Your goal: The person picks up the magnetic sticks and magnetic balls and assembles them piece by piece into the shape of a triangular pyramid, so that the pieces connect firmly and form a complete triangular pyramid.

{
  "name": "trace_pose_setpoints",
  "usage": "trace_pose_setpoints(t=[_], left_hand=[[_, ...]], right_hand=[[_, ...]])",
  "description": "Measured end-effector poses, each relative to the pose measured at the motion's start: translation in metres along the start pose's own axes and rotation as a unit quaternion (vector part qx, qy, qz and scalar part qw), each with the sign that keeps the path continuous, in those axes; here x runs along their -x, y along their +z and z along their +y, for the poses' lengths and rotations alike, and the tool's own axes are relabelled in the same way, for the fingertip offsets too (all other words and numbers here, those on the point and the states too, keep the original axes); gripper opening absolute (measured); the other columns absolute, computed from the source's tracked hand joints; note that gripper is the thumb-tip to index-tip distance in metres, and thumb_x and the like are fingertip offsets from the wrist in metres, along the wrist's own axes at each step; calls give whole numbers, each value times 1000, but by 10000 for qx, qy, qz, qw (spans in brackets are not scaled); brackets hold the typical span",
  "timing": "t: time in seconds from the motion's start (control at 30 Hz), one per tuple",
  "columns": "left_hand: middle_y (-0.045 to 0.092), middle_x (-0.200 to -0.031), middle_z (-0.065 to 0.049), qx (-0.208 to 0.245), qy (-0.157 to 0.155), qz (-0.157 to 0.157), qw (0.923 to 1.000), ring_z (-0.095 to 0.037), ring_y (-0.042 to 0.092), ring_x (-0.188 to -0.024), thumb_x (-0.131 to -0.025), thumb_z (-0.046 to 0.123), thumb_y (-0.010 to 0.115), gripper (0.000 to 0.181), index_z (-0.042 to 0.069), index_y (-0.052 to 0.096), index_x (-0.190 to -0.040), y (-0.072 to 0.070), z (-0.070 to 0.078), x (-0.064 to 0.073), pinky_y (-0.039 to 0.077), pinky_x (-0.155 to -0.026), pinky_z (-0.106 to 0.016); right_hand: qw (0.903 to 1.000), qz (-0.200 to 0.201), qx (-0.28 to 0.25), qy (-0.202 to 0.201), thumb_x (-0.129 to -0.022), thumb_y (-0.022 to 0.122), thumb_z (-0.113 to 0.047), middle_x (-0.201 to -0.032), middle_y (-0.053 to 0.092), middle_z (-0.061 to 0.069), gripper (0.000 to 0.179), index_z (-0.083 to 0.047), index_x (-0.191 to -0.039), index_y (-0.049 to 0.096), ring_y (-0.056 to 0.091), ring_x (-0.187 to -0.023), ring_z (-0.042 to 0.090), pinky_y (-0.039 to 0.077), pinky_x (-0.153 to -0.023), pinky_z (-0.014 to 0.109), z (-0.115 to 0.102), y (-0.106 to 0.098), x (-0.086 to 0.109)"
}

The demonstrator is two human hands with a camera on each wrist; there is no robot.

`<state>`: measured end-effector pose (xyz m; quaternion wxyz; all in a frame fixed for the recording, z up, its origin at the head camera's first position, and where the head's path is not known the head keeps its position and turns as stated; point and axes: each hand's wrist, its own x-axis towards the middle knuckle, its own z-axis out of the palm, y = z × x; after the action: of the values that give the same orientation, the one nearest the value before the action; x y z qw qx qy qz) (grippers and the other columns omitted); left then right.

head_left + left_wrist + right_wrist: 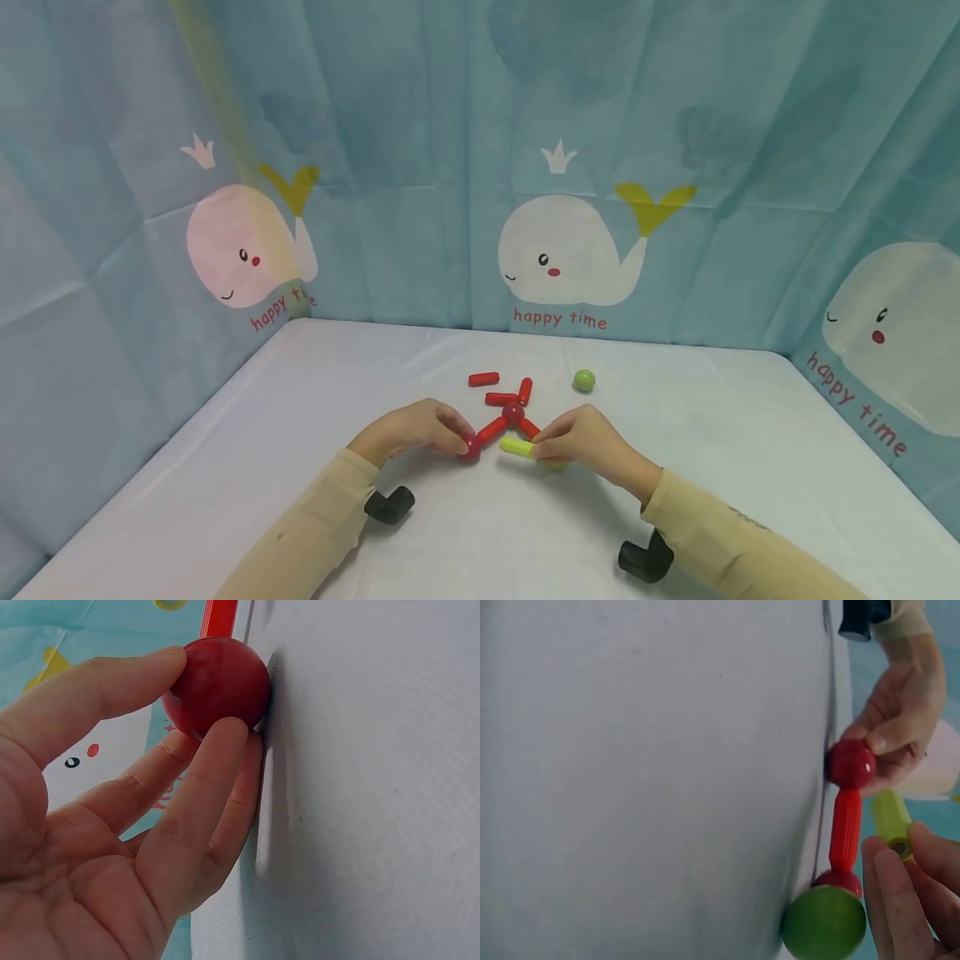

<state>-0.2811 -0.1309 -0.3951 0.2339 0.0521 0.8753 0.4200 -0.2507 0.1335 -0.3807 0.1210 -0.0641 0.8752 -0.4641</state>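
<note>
My left hand [422, 425] grips a red ball [222, 686] between thumb and fingers, low on the white table. From that ball a ribbed red rod [845, 831] runs to a second red ball [513, 413]. A second red rod [529, 428] slants from there toward my right hand [594, 446], which partly covers it. A yellow-green rod [517, 447] is pinched in the right fingers, its end with a dark round centre facing the right wrist view. Just beside those fingers rests a green ball [824, 924], mostly hidden by the hand in the head view.
Beyond the red ball lie several loose-looking red rods, one at the back left [483, 379], one upright-slanting [526, 391] and one sideways [501, 399]. Another green ball [584, 381] sits at the back right. A blue whale-print curtain [420, 250] borders the table [225, 467].
</note>
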Motion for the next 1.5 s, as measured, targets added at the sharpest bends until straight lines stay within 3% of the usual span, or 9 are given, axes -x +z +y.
trace_pose_setpoints(t=[0.5,1.03,1.17,1.3,1.4,1.5], left_hand=[[73,-95,4,98,120,-68,9999,-16,63,-90,-80,20,79,22,16,76,-102,-1,-1,-1,52,-83,-35],[73,-95,2,113,143,-96,9998,-16,63,-90,-81,20,79,22,15,76,-102,-2,1,2,52,-84,-36],[73,-96,2,56,93,-42,9999,-17,63,-91,-81,20,79,21,16,76,-101,-1,2,2,51,-84,-36],[72,-96,3,-33,10,16,10000,-17,62,-91,-81,21,80,21,17,76,-101,1,3,1,51,-83,-36],[72,-96,2,-54,-34,47,10000,-17,62,-91,-81,21,80,21,17,76,-101,2,4,2,52,-82,-36],[71,-96,2,-79,-79,83,9999,-17,62,-90,-81,21,80,21,17,76,-101,1,3,2,53,-82,-35]], right_hand=[[9983,-199,413,-347,-79,82,-10,-82,76,7,13,-2,-88,79,73,-70,14,60,-69,27,-12,25,-3],[9968,-295,648,-348,-80,81,-11,-82,77,6,13,-3,-90,79,71,-69,11,60,-71,27,-15,29,-8],[9965,-282,743,-257,-80,82,-13,-82,76,5,13,-5,-90,80,69,-68,11,60,-71,26,-15,25,-8],[9973,41,714,-149,-81,82,-16,-81,75,1,12,-9,-90,80,66,-70,12,58,-70,27,-11,12,-10],[9970,351,679,-131,-83,80,-17,-87,76,0,13,-11,-95,80,65,-79,12,58,-77,32,-4,-3,-12],[9973,311,659,-25,-84,79,-17,-99,77,3,20,-10,-102,78,67,-90,12,57,-87,38,4,-16,-12]])
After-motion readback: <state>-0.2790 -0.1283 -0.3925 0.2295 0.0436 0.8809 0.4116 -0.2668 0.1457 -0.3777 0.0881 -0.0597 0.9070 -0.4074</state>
